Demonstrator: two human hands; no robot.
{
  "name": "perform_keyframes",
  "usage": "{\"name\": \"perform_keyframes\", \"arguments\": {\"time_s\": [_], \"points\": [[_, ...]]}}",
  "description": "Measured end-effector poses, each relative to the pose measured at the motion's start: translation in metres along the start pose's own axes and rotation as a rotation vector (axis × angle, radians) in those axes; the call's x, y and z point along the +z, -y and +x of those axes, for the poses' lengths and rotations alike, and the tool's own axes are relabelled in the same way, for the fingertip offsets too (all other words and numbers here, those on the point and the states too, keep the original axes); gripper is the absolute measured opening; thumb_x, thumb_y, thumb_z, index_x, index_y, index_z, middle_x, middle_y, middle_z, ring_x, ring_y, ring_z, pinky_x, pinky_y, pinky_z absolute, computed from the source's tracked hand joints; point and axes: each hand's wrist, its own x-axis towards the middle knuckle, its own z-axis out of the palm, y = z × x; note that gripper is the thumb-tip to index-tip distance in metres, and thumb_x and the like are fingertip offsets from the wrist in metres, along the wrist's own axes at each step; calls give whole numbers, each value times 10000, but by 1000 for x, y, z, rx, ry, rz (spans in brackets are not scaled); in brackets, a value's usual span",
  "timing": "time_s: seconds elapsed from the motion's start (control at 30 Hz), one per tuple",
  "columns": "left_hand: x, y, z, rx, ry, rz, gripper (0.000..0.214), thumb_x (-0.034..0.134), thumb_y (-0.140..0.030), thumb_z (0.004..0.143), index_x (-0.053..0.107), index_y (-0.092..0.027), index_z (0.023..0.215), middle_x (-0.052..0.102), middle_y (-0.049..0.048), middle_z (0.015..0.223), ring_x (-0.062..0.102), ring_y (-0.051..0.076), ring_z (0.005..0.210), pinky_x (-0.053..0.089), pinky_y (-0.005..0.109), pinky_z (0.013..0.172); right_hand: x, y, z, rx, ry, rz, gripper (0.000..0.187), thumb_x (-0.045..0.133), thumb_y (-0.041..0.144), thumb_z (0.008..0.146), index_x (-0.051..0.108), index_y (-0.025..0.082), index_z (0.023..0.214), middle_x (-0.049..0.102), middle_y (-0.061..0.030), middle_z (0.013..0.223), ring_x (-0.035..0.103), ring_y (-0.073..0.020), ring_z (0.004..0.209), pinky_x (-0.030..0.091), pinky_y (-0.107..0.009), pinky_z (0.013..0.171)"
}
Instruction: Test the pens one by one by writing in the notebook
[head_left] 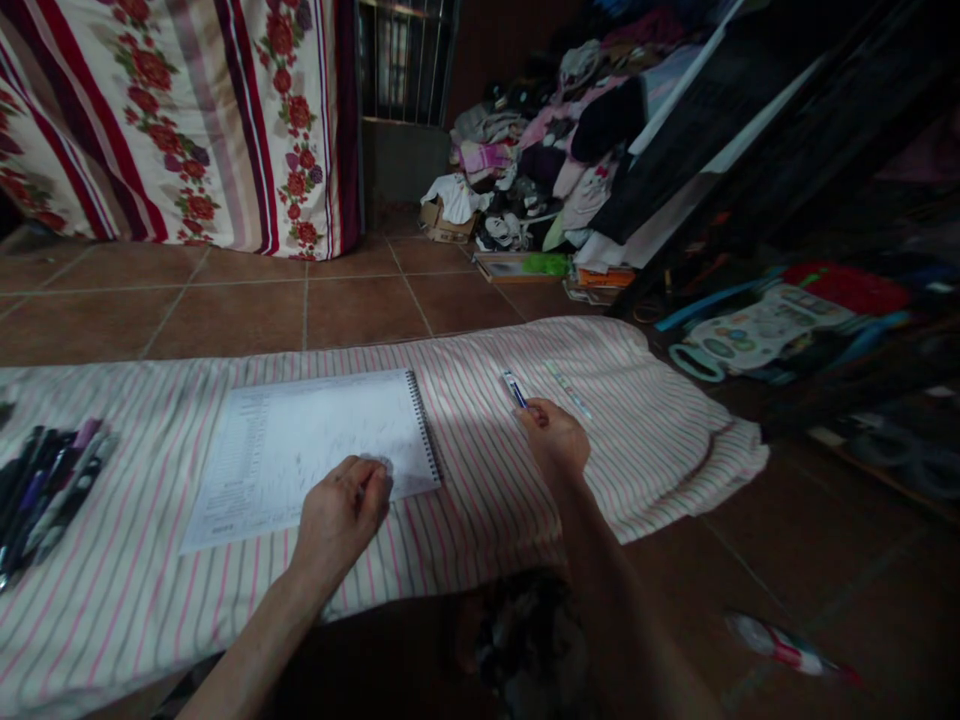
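Right hand (pixel 556 438): grip closed around slim blue-and-white pen-shaped item (pixel 514 386). Left hand (pixel 343 508): curled (contents indeterminable) over white spiral-bound paper pad (pixel 330 425); sideways pressure could skew it.

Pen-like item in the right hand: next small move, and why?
Probably bring the right hand over to the spiral notebook: it grips the pen-like item beside the notebook, while the left hand is over the notebook's lower edge.

Dim, uneven light prevails — brightest on a notebook page (pixel 337 425) at 8 o'clock, near-black toward 2, a red-and-white object (pixel 795 652) blurred at 4.
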Motion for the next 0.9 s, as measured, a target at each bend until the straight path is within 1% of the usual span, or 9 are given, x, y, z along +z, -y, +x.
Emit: {"name": "perform_keyframes", "arguments": {"time_s": [0.17,0.3,0.4,0.53,0.73,0.9], "points": [[-1,3,-2,11,-16,-11,217,440,-280,857,631,-187,815,640,21,745,596,132,615,453,243,512,8,8,0,16,-37,-41,217,607,321,752,638,204,933,638,-17,711,491,-169,687,268,-252,571],[-2,3,-2,20,-26,1,213,440,-272,855,631,-196,802,636,16,737,595,131,619,449,245,513,12,14,0,41,-64,-19,162,637,308,731,602,198,845,617,-6,683,465,-170,694,256,-250,574],[-1,3,-2,16,-11,9,220,433,-273,861,628,-196,795,623,16,721,594,136,633,445,250,522,14,17,1,37,-43,-25,108,623,307,739,597,205,765,599,-5,666,453,-173,699,254,-253,576],[0,4,-4,3,10,-1,222,422,-279,872,619,-194,814,615,16,730,589,134,641,441,248,541,16,19,1,5,-26,-39,118,616,317,745,589,205,720,575,-6,633,440,-174,683,254,-258,573],[0,1,-4,26,36,26,236,395,-262,886,607,-195,806,611,16,735,592,134,668,445,246,590,18,23,0,25,-23,-31,117,596,329,744,597,213,727,569,-12,646,443,-178,687,252,-263,557],[1,0,-4,67,33,26,236,390,-239,883,601,-189,789,601,24,714,586,142,667,453,258,608,18,28,0,43,30,-62,132,568,343,755,605,217,747,581,-32,674,458,-196,712,252,-272,548]]}}
